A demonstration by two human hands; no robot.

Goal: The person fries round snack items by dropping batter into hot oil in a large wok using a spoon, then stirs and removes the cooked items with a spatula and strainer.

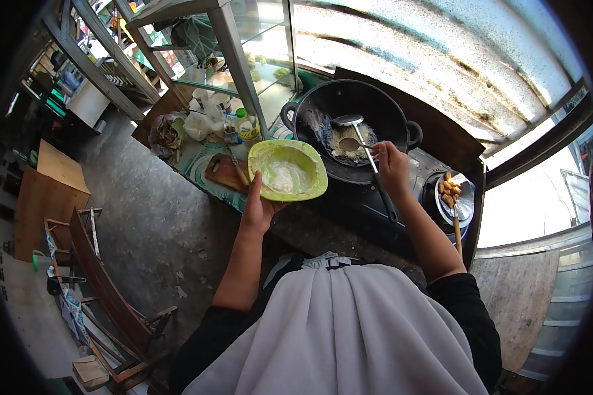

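My left hand (259, 209) holds a green bowl (319, 172) by its near rim, tilted a little toward me. White batter (284, 179) coats the inside of the bowl. My right hand (392, 168) is closed on the thin handle of a spoon (350, 144), whose head is over the black wok (319, 105). A spatula (380, 187) with a black handle leans on the wok's near rim, passing beneath my right hand, its metal head inside. Pale, crumbly-looking food or batter (361, 133) lies at the wok's bottom.
Right of the wok, browned fried pieces (449, 189) sit in a strainer over a pot (466, 205). A bottle with a green cap (245, 125), plastic bags and a wooden board (225, 172) stand left. Behind is a glass display case (260, 59). A wooden bench (102, 276) is lower left.
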